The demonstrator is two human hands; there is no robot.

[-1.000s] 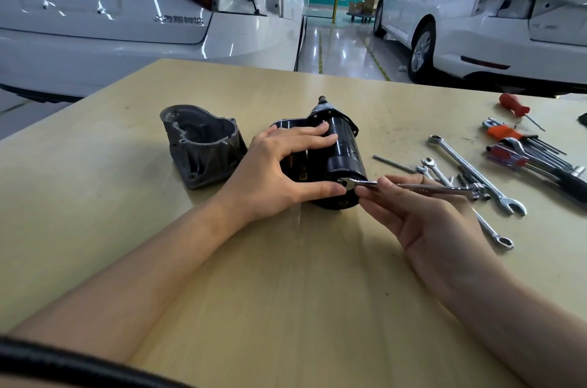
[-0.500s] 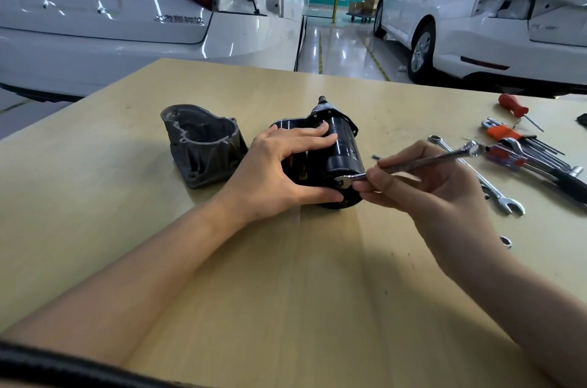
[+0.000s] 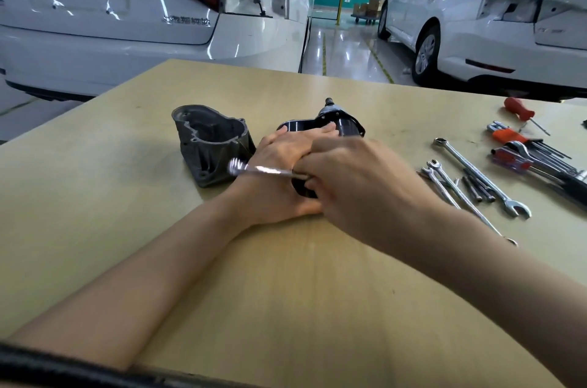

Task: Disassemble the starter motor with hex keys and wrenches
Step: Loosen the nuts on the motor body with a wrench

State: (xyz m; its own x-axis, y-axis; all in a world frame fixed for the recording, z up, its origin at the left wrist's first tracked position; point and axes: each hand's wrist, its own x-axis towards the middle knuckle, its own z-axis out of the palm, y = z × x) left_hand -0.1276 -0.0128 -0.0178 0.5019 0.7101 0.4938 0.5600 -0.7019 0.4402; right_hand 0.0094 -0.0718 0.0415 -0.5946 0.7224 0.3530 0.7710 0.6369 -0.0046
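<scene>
Lying mid-table, the glossy black starter motor (image 3: pixel 344 125) is clasped by the left hand (image 3: pixel 279 171); the right hand (image 3: pixel 359 184) grips a blurred wrench (image 3: pixel 263 169).

The table (image 3: pixel 317 292) is pale wood-look board, smooth and matt. The motor body (image 3: pixel 347 127) is glossy black, seemingly painted metal. Beside it the housing (image 3: pixel 209 146) is dull grey cast metal, rough and grimy. The wrench (image 3: pixel 263 169) in hand and the loose wrenches (image 3: pixel 476 175) are bright polished metal. The screwdriver (image 3: pixel 517 110) has an orange plastic-looking handle.
</scene>
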